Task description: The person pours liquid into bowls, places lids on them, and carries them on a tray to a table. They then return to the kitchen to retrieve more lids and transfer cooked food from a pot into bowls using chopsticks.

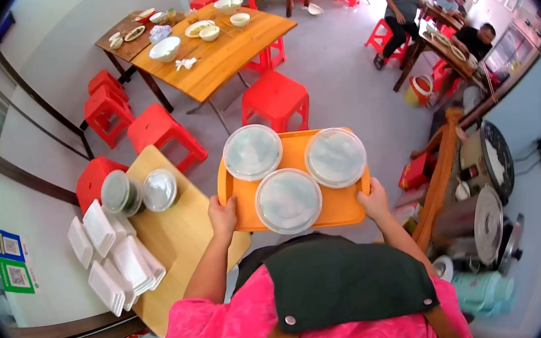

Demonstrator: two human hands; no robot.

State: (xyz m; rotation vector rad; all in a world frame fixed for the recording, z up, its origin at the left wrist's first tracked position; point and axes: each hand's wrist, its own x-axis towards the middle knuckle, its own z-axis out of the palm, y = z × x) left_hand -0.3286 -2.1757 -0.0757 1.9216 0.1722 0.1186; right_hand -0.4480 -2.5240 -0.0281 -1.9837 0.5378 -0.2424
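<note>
Held level in front of my dark apron is an orange tray (344,209). My left hand (223,216) grips its left edge, and my right hand (373,200) grips the right edge. Three round plastic containers with translucent lids ride on it: one at the back left (252,152), one at the back right (335,157) and one at the front middle (288,201). Whatever is inside them is blurred by the lids. Both sets of fingers wrap under the tray and are partly hidden.
At my left, a light wooden table (186,244) bears lidded containers (159,190) and stacked white foam boxes (137,265). Ahead stand a red stool (275,98) and a table (249,32) with used bowls. Seated people (406,6) are at the far right; pots (468,227) line the right side.
</note>
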